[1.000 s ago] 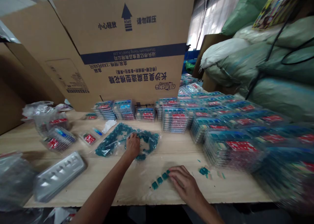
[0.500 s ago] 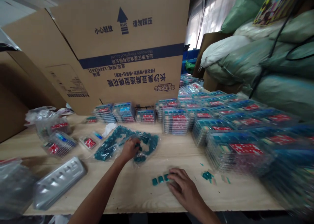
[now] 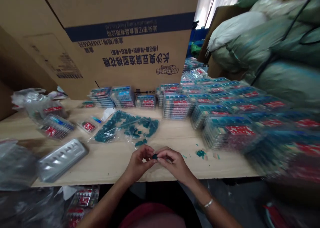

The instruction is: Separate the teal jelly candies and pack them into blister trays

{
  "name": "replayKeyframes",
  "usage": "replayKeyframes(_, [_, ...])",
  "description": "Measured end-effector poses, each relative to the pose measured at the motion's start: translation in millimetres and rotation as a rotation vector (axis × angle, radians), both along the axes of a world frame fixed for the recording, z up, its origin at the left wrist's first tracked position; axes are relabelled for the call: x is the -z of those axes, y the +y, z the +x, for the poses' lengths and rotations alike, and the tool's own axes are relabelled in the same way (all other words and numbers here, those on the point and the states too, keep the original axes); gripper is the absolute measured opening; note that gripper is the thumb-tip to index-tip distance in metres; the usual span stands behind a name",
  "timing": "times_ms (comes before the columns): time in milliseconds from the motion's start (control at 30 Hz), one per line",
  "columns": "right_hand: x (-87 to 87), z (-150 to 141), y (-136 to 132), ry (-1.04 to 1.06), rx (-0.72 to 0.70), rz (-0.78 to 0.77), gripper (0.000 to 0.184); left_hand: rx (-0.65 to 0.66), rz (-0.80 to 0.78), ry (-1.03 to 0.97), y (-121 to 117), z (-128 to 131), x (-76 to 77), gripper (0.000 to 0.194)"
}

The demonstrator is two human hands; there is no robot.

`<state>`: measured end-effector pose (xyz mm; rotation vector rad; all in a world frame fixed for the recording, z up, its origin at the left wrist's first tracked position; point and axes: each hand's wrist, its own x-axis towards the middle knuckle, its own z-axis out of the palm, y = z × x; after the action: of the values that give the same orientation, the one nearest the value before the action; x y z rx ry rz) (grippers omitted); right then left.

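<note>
A small dark teal piece (image 3: 155, 156) is pinched between the fingertips of my left hand (image 3: 140, 162) and my right hand (image 3: 174, 161). Both hands meet over the front part of the wooden table (image 3: 110, 164). Just beyond them, a clear plastic bag (image 3: 117, 134) lies flat with many teal pieces (image 3: 106, 131) in and around it. To the right of my right hand rests a small heap of teal bits (image 3: 200, 153) with pale scraps beside it.
A grey moulded tray (image 3: 62, 159) sits at the left front beside crumpled plastic bags (image 3: 15, 164). Stacked clear packs (image 3: 176, 106) with red labels line the back and the right side (image 3: 232, 131). A large cardboard box (image 3: 125, 61) stands behind, with sacks (image 3: 252, 38) at the right.
My left hand has come back from the bag to meet my right hand, and both now grip a teal piece. The short row of teal pieces on the table no longer shows. My view has tilted down.
</note>
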<state>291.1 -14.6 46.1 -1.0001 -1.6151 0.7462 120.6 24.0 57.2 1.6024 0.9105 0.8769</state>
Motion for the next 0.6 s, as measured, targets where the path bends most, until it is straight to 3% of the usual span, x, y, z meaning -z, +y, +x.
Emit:
replayKeyframes(67, [1.2,-0.6,-6.1,-0.024,-0.066,-0.026,0.005,0.01,0.012,0.037,-11.8,-0.8,1.9,0.027])
replayKeyframes(167, [7.6,0.7,-20.3,-0.222,-0.129,-0.028,0.013,0.031,0.064,0.197,-27.9,-8.8,10.2,0.022])
replayKeyframes(267, [15.8,2.5,-25.4,-0.413,-0.132,0.008,0.021,-0.058,0.197,0.366,-37.2,-20.2,25.5,0.025])
replayKeyframes(333, [21.1,2.7,-17.4,-0.432,-0.081,0.058,0.018,-0.115,0.325,0.465,-37.0,-26.9,35.9,0.023])
replayKeyframes(400, [26.1,0.8,-2.5,-0.427,-0.04,0.099,0.015,-0.09,0.424,0.546,-33.6,-31.7,43.8,0.015])
replayKeyframes(600, [36.5,-10.8,30.3,-0.62,-0.092,0.077,0.011,-0.052,0.568,0.633,-28.8,-36.2,51.7,0.007])
